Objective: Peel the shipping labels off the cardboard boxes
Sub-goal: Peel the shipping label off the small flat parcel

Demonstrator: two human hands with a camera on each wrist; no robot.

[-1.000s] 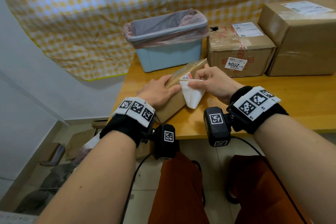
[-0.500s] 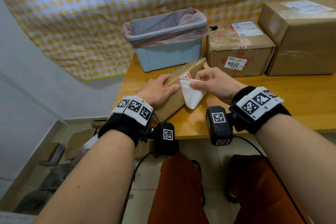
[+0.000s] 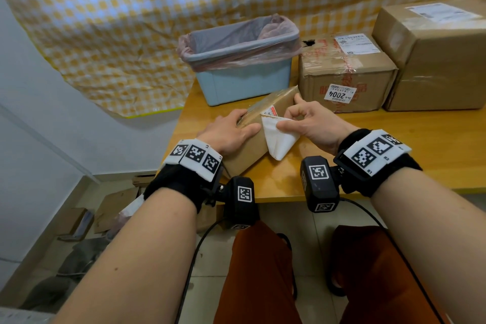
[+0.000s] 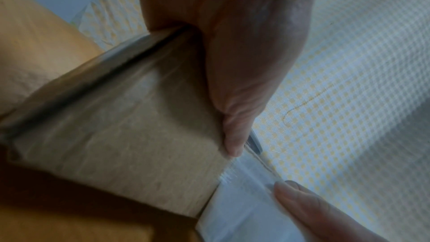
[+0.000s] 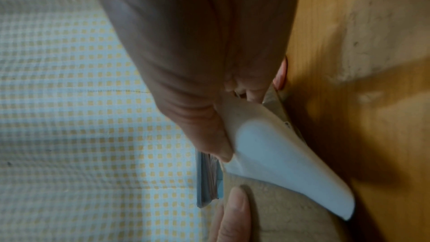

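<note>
At the near left of the wooden table (image 3: 394,144), a flat cardboard box (image 3: 252,144) lying at an angle, pinned under the left hand (image 3: 231,131) with fingers spread flat on top. Right hand (image 3: 313,123) pinching the white shipping label (image 3: 278,139) between thumb and forefinger, the freed part folded back toward the near right with its blank underside up. Most of this label lifted, by the look of it; only a torn strip with red print at the far edge not yet off.

Further right, two more boxes untouched: a taped middle box (image 3: 347,79) with one label on top and a small sticker on its front, and a large box (image 3: 434,60) with a label on top. Beyond the flat box, a lined blue bin (image 3: 244,79), close by for the scrap. Nothing blocking the peel, though the tear suggests the label may rip further.
</note>
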